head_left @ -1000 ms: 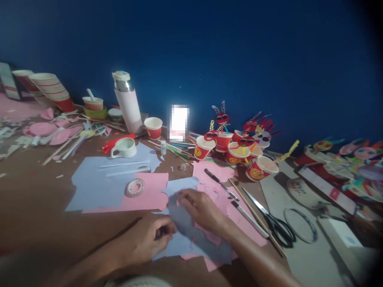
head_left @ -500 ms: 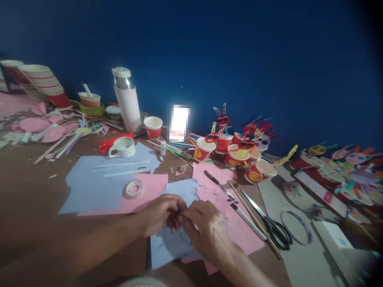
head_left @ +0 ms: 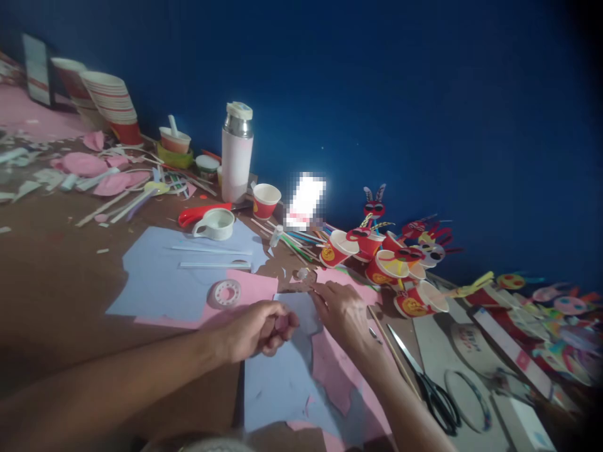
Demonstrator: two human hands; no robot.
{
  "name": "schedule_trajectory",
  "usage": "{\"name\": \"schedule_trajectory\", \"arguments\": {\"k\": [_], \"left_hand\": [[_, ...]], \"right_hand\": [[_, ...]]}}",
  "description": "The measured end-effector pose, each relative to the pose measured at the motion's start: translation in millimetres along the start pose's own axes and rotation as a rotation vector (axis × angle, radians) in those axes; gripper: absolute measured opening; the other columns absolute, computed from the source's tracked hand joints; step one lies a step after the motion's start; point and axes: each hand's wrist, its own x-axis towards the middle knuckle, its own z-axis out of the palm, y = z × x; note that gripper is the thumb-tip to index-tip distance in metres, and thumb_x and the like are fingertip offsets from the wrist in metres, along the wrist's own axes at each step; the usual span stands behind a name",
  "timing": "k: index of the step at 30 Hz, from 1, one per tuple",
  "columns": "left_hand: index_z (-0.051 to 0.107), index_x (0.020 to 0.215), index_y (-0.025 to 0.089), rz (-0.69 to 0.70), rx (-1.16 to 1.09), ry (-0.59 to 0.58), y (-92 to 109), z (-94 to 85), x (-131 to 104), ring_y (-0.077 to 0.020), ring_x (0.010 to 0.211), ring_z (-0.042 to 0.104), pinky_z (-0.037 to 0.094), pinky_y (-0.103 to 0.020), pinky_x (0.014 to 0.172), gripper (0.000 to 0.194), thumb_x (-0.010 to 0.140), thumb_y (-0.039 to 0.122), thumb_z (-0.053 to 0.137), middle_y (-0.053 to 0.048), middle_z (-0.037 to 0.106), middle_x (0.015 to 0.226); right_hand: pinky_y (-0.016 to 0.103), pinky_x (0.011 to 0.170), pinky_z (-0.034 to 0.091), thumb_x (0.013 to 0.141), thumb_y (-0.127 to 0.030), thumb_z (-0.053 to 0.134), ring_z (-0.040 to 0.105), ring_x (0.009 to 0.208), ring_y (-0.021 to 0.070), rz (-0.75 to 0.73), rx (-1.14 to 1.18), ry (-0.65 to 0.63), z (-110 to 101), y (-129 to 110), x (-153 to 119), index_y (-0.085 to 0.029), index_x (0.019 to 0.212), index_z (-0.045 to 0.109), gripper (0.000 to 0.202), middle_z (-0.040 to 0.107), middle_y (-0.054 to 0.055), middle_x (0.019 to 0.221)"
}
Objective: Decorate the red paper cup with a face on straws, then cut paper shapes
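My left hand (head_left: 264, 331) is closed over the blue paper, its fingers curled round a small pink piece (head_left: 281, 323) that looks like paper and is partly hidden. Farther right, my right hand (head_left: 343, 311) stretches forward over the sheets with fingers extended, apparently holding nothing. Its fingertips are close to a small clear object (head_left: 302, 274) on the brown table. Beneath both hands lie cut blue paper (head_left: 268, 389) and pink paper (head_left: 332, 373). Left of the hands, a white tape roll (head_left: 225, 294) rests on pink paper.
Black-handled scissors (head_left: 438, 402) lie at right beside a wooden stick (head_left: 393, 351). Decorated paper cups (head_left: 386, 267) line the wall. At the back stand a white thermos (head_left: 237, 163), a lit phone (head_left: 306, 198) and a red cup (head_left: 266, 202). A white mug-like ring (head_left: 219, 224) sits on blue paper.
My hands have come apart. The right one has moved forward toward the small clear object, while the left keeps the small pink piece. The view has shifted and tilted.
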Motion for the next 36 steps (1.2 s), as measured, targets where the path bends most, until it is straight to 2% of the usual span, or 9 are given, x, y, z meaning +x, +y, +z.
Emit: {"name": "schedule_trajectory", "arguments": {"k": [4,8,11,15,18,23,26,31,36], "left_hand": [[0.055,0.074,0.014,0.081,0.044,0.013,3,-4.6,-1,-0.0053,0.04,0.037,0.023,-0.017,0.037,0.012,0.065,0.02,0.049,0.003,0.05,0.056],[0.056,0.076,0.013,0.136,0.156,0.005,-3,-5.8,2,-0.0063,0.04,0.041,0.028,-0.019,0.038,0.011,0.069,0.02,0.051,0.001,0.054,0.058],[0.057,0.077,0.012,0.163,0.241,-0.014,-9,-5.5,3,-0.007,0.041,0.043,0.031,-0.019,0.039,0.012,0.073,0.021,0.051,0.0,0.056,0.059],[0.057,0.08,0.012,0.182,0.316,-0.035,-12,-6.1,3,-0.007,0.044,0.046,0.034,-0.019,0.042,0.012,0.077,0.022,0.052,-0.001,0.058,0.063],[0.057,0.082,0.013,0.185,0.349,-0.052,-12,-7.4,5,-0.0068,0.045,0.047,0.035,-0.019,0.043,0.012,0.079,0.023,0.051,0.0,0.057,0.064],[0.058,0.083,0.012,0.191,0.403,-0.075,-11,-6.3,5,-0.0071,0.048,0.048,0.035,-0.019,0.043,0.014,0.08,0.024,0.051,-0.001,0.058,0.068],[0.058,0.085,0.012,0.209,0.487,-0.072,-11,-4.2,3,-0.0075,0.05,0.048,0.036,-0.02,0.045,0.015,0.081,0.023,0.049,-0.002,0.058,0.07],[0.057,0.087,0.012,0.241,0.643,-0.045,-15,-2.5,2,-0.0085,0.05,0.048,0.037,-0.019,0.041,0.019,0.081,0.027,0.047,-0.002,0.056,0.071],[0.057,0.085,0.013,0.275,0.718,-0.056,-20,-2.5,4,-0.0088,0.049,0.048,0.038,-0.019,0.039,0.019,0.079,0.027,0.047,-0.001,0.056,0.07]], "right_hand": [[0.028,0.057,0.035,0.086,-0.014,0.05,0.059,0.058,0.0166,-0.113,-0.132,-0.137,15,11,19,-0.02,0.106,0.061,0.024,0.066,0.003,0.067],[0.028,0.06,0.047,0.09,-0.024,0.05,0.06,0.062,0.0136,-0.163,-0.198,-0.216,24,4,27,-0.017,0.113,0.054,0.025,0.064,0.001,0.079],[0.031,0.065,0.052,0.09,-0.028,0.051,0.061,0.074,0.0141,-0.136,-0.207,-0.225,31,-3,35,-0.014,0.105,0.056,0.021,0.062,0.003,0.092],[0.032,0.066,0.051,0.09,-0.03,0.051,0.061,0.072,0.0144,-0.035,-0.167,-0.211,32,-3,35,-0.013,0.099,0.058,0.02,0.063,0.003,0.087],[0.03,0.062,0.045,0.092,-0.026,0.044,0.061,0.067,0.0164,0.057,-0.111,-0.17,13,2,7,-0.014,0.099,0.059,0.021,0.064,0.003,0.073],[0.026,0.06,0.038,0.089,-0.019,0.041,0.058,0.063,0.016,0.112,0.031,-0.115,-34,-9,-87,-0.015,0.083,0.06,0.02,0.064,0.004,0.068],[0.027,0.061,0.037,0.089,-0.015,0.041,0.055,0.064,0.0162,0.096,0.097,-0.121,-37,-26,-128,-0.017,0.081,0.061,0.02,0.063,0.003,0.07],[0.029,0.065,0.035,0.086,-0.014,0.05,0.053,0.071,0.0173,0.04,0.133,-0.164,-17,-46,-135,-0.021,0.084,0.061,0.013,0.061,0.003,0.077],[0.028,0.063,0.035,0.086,-0.017,0.054,0.052,0.071,0.0179,0.111,0.113,-0.168,-8,-55,-130,-0.02,0.087,0.059,0.006,0.059,0.003,0.08]]}}
